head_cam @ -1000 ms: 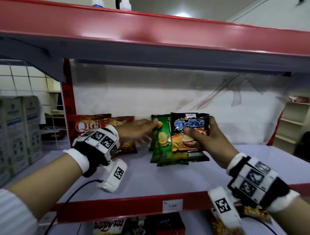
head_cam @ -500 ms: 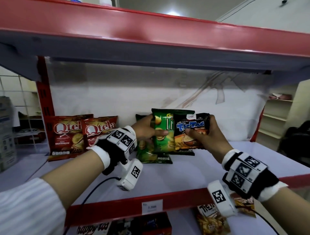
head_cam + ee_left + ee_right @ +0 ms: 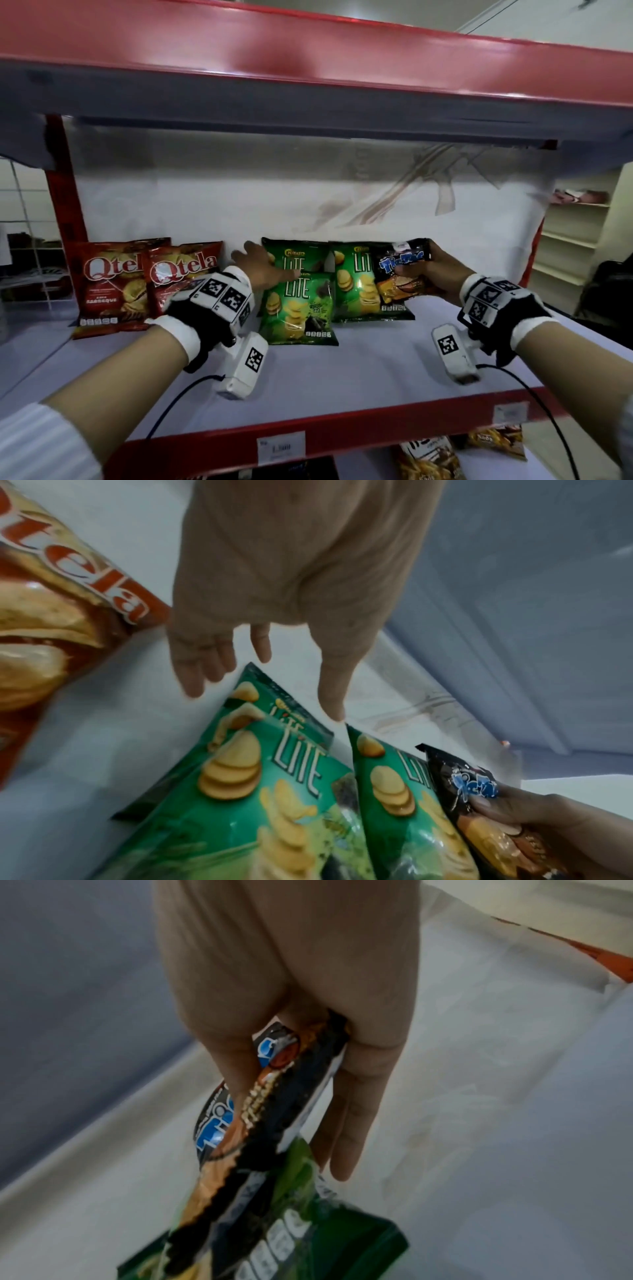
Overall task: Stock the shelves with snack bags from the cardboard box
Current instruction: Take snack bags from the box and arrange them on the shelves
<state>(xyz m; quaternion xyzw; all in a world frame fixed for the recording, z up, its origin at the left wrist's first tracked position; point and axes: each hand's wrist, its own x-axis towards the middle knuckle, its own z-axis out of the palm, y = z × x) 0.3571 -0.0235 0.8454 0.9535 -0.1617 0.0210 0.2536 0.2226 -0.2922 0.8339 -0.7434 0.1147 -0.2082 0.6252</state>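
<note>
On the white shelf board [image 3: 342, 370] three green Lite bags are set. One is at the back [image 3: 298, 255], one leans in front of it [image 3: 298, 308] [image 3: 246, 804], and one is to their right [image 3: 356, 287] [image 3: 394, 791]. My left hand [image 3: 265, 272] [image 3: 263, 685] hovers over the left pair with straight fingers and holds nothing. My right hand [image 3: 416, 263] [image 3: 294, 1110] pinches the top of a black Tic Tac bag [image 3: 399, 284] [image 3: 469, 785] [image 3: 219, 1137], which overlaps the right green bag [image 3: 308, 1245]. The cardboard box is out of view.
Two red Qtela bags [image 3: 109, 284] [image 3: 185, 270] stand at the shelf's left end by the red upright [image 3: 65, 192]. The upper shelf [image 3: 308, 68] hangs low overhead. More snack bags [image 3: 428, 459] lie on the shelf below the red front edge [image 3: 376, 428].
My left hand has let go of the green bag it gripped, and that bag now leans on the shelf. The right hand has shifted right, still gripping the black bag.
</note>
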